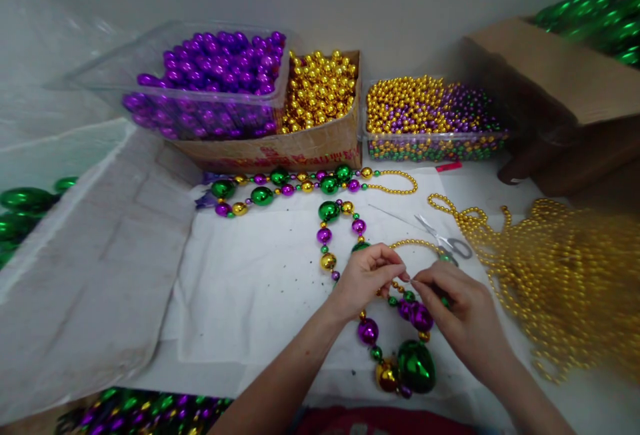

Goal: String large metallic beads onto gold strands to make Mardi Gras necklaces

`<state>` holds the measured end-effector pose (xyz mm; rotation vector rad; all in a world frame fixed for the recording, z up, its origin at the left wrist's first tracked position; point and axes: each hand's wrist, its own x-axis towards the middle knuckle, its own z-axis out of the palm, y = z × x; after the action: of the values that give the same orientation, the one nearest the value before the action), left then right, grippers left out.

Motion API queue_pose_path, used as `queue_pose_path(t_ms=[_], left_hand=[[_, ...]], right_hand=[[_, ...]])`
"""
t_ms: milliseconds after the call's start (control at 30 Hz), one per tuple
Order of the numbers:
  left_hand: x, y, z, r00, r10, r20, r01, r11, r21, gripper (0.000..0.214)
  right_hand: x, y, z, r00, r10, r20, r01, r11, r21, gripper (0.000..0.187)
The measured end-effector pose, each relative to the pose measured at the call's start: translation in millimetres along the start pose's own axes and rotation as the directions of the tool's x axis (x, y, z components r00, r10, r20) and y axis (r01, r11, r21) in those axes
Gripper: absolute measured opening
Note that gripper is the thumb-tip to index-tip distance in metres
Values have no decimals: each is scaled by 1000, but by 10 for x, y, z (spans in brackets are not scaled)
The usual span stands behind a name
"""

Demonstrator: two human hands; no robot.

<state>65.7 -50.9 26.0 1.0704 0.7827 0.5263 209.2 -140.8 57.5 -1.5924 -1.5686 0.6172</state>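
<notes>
While hands pinch string, beads surround them.

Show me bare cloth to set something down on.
Widest nearly bare patch: white cloth between the pale panel and left hand, below the upper bead necklace. Crowded: around the lower bead necklace, and rightward, with scissors and gold bead strands.
</notes>
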Motion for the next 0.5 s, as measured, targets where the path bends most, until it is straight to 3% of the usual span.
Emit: queue_pose_path(t_ms=[167, 300, 433, 500], left_hand=[[-55, 62, -35, 994, -3, 111, -9, 994, 105, 20], [-87, 49, -11, 987, 64, 147, -98, 966, 239, 22], [-78, -2, 89, 955, 272, 117, -289, 773, 564, 12], [-66, -37, 142, 928, 361, 95, -331, 676, 659, 7]], right_hand=[[22, 35, -7, 991, 130, -16, -128, 988, 80, 18], [48, 48, -7, 990, 139, -13, -138, 988, 66, 19], [70, 20, 15, 998, 50, -39, -52, 998, -41, 17], [79, 16, 26, 999, -3, -53, -3, 993, -114, 17]])
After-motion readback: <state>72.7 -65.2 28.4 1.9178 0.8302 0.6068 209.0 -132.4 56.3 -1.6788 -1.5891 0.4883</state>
